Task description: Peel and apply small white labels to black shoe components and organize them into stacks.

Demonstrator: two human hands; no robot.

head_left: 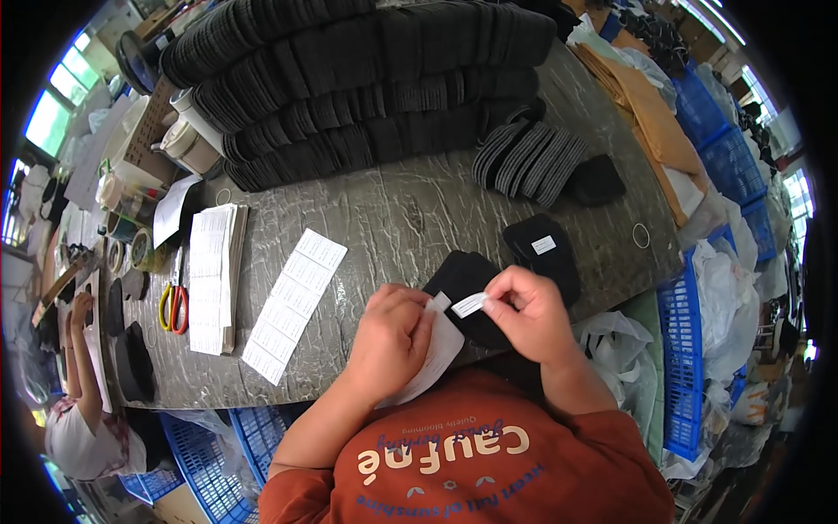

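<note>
My left hand (393,336) is closed on a white label sheet (439,354), which hangs down in front of my shirt. Between the thumb and finger of my right hand (531,310) is a small white printed label (470,305), its left end close to the sheet's top. Under both hands, near the table's front edge, lies a black folded fabric piece (478,321), partly covered. Just beyond it to the right rests another black piece (550,271) with a white label (544,245) on it.
Black fabric pieces stand in long stacked rows (349,96) at the back; a striped grey-black bunch (532,162) lies right of them. Left are a label sheet (295,306), a paper stack (214,279) and scissors (175,306). Blue crates (683,349) flank the table. Another person (87,428) works far left.
</note>
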